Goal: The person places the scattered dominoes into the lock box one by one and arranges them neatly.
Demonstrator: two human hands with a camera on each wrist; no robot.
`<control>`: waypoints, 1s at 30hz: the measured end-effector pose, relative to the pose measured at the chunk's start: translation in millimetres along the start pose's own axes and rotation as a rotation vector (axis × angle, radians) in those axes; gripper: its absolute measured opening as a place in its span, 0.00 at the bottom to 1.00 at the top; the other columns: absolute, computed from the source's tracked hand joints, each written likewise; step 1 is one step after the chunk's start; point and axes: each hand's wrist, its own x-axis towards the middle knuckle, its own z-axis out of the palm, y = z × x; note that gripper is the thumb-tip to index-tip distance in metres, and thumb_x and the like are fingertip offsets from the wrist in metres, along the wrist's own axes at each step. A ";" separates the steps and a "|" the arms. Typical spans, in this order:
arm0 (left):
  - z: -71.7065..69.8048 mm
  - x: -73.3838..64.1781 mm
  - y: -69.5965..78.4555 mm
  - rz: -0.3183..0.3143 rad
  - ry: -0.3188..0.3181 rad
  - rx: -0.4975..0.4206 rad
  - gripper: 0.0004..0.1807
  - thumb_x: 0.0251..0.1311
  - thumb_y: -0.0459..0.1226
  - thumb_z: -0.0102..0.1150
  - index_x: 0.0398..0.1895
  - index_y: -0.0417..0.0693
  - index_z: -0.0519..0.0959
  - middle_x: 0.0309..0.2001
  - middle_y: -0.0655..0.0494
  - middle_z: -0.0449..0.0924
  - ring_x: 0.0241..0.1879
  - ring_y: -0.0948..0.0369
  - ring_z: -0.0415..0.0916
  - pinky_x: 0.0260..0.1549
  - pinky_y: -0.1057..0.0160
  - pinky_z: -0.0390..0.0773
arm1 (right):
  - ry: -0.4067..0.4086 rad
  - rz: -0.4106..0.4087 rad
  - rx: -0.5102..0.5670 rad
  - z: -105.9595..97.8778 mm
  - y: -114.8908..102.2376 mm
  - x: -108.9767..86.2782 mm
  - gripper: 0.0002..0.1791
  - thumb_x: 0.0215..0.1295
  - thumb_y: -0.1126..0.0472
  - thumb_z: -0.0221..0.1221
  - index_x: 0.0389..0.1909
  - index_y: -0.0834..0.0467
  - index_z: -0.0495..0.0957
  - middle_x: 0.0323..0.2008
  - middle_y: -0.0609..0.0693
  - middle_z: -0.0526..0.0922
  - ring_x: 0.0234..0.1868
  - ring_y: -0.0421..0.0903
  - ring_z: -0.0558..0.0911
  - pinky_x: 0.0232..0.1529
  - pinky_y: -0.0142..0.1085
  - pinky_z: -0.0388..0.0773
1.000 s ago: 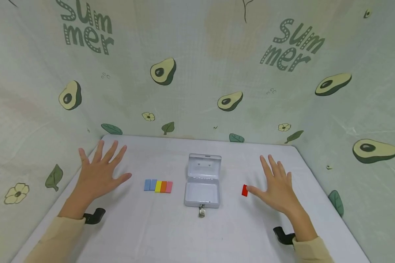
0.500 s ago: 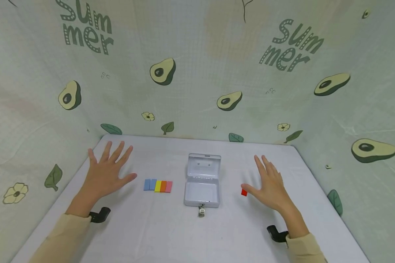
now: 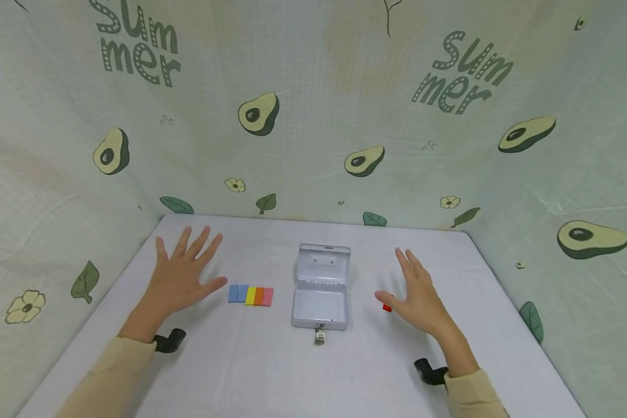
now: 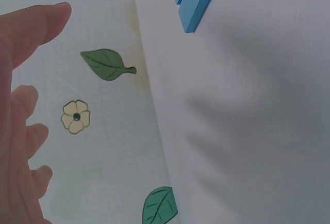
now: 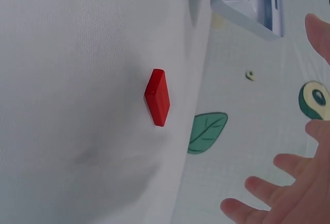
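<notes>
My left hand (image 3: pixel 180 281) hovers over the left of the table with its fingers spread, holding nothing. Its thumb points toward a row of small flat blocks: two blue blocks (image 3: pixel 238 294), a yellow block (image 3: pixel 251 296), an orange block (image 3: pixel 259 296) and a pink block (image 3: pixel 268 297). On the right, my right hand (image 3: pixel 420 302) is held above the table, fingers extended and nothing in its grasp. Beneath its thumb lies a red block (image 5: pixel 158 98), partly hidden in the head view. Between the hands sits a pale metal box (image 3: pixel 321 306), its lid (image 3: pixel 324 264) raised.
A metal latch (image 3: pixel 320 335) hangs at the box's front. The white-covered table (image 3: pixel 292 377) is bounded at the back and sides by a printed cloth (image 3: pixel 313 116). Black wrist cameras (image 3: pixel 169 341) stick out from both wrists.
Both hands have drifted inward, the left one to the right and the right one to the left. The right thumb now covers more of the red block. Blocks and box stay put.
</notes>
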 end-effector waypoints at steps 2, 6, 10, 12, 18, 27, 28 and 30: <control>1.8 0.8 1.7 0.003 -0.001 -0.001 0.57 0.61 0.66 0.64 0.87 0.56 0.52 0.85 0.41 0.49 0.83 0.33 0.37 0.68 0.20 0.21 | -0.007 -0.001 0.020 2.2 -0.8 0.7 0.63 0.65 0.33 0.68 0.88 0.47 0.40 0.85 0.62 0.43 0.82 0.71 0.48 0.66 0.79 0.59; 5.1 3.0 5.4 0.009 -0.014 -0.007 0.57 0.61 0.67 0.64 0.87 0.55 0.52 0.85 0.42 0.49 0.83 0.33 0.39 0.69 0.19 0.24 | -0.020 0.003 0.051 6.9 -3.0 1.5 0.62 0.66 0.34 0.68 0.88 0.47 0.40 0.85 0.63 0.43 0.82 0.71 0.47 0.66 0.79 0.59; 6.4 5.0 10.5 0.011 -0.027 -0.029 0.56 0.62 0.67 0.63 0.87 0.56 0.52 0.85 0.43 0.49 0.83 0.34 0.41 0.69 0.18 0.28 | -0.023 0.010 0.067 11.7 -4.8 2.0 0.62 0.66 0.35 0.69 0.88 0.47 0.40 0.85 0.63 0.44 0.82 0.72 0.48 0.65 0.80 0.60; 7.0 5.9 12.8 0.014 -0.034 -0.042 0.56 0.62 0.67 0.63 0.87 0.56 0.52 0.86 0.43 0.49 0.83 0.34 0.41 0.69 0.18 0.29 | -0.020 0.009 0.078 14.3 -4.7 2.4 0.61 0.66 0.35 0.69 0.88 0.47 0.41 0.85 0.63 0.44 0.82 0.71 0.49 0.65 0.79 0.60; 12.5 8.2 17.0 0.031 -0.042 -0.064 0.56 0.63 0.66 0.64 0.88 0.57 0.51 0.86 0.45 0.48 0.82 0.34 0.43 0.70 0.17 0.37 | -0.011 -0.013 0.122 23.0 -4.4 4.1 0.59 0.67 0.37 0.69 0.87 0.50 0.44 0.84 0.64 0.47 0.82 0.69 0.52 0.68 0.75 0.61; 17.9 10.8 28.5 0.046 -0.057 -0.080 0.55 0.62 0.63 0.66 0.87 0.56 0.53 0.85 0.45 0.50 0.82 0.35 0.47 0.71 0.19 0.45 | -0.017 -0.026 0.159 31.1 -5.5 3.8 0.57 0.68 0.38 0.68 0.87 0.50 0.45 0.84 0.63 0.49 0.81 0.68 0.55 0.68 0.73 0.63; 18.0 10.9 30.2 0.049 -0.056 -0.081 0.56 0.62 0.63 0.67 0.87 0.55 0.53 0.85 0.45 0.50 0.82 0.35 0.47 0.71 0.19 0.45 | -0.014 -0.031 0.161 31.3 -5.5 3.5 0.57 0.68 0.38 0.68 0.87 0.51 0.45 0.84 0.63 0.50 0.81 0.68 0.56 0.68 0.73 0.63; 18.5 11.2 33.5 0.055 -0.056 -0.086 0.55 0.63 0.63 0.67 0.87 0.54 0.53 0.85 0.45 0.51 0.82 0.35 0.47 0.70 0.19 0.46 | -0.009 -0.039 0.164 31.2 -5.5 3.1 0.57 0.69 0.38 0.68 0.87 0.52 0.46 0.83 0.64 0.51 0.81 0.68 0.56 0.69 0.73 0.63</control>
